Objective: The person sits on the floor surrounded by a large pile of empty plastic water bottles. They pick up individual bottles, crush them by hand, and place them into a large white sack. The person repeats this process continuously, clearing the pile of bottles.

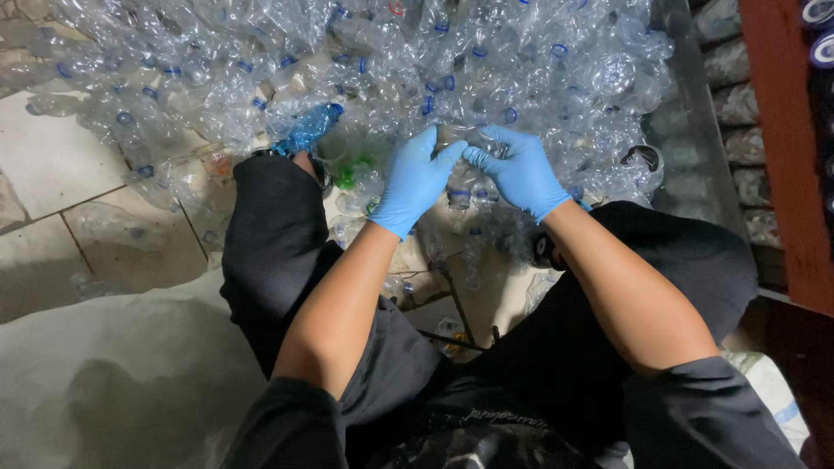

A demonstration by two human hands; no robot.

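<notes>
My left hand [415,181] and my right hand [519,170], both in blue gloves, meet at the near edge of a big heap of clear crushed plastic bottles [373,61]. Between the fingertips sits a clear plastic bottle [459,141], and both hands grip it. Many bottles in the heap have blue cap rings. A blue-tinted bottle [306,130] lies just left of my left hand, beside my knee. A green piece [352,169] shows among the bottles under my left hand.
I sit with legs in black trousers [278,234] spread on a tiled floor [61,165]. A pale sack [113,373] lies at lower left. A grey metal panel [691,113] and a red post [786,148] stand on the right.
</notes>
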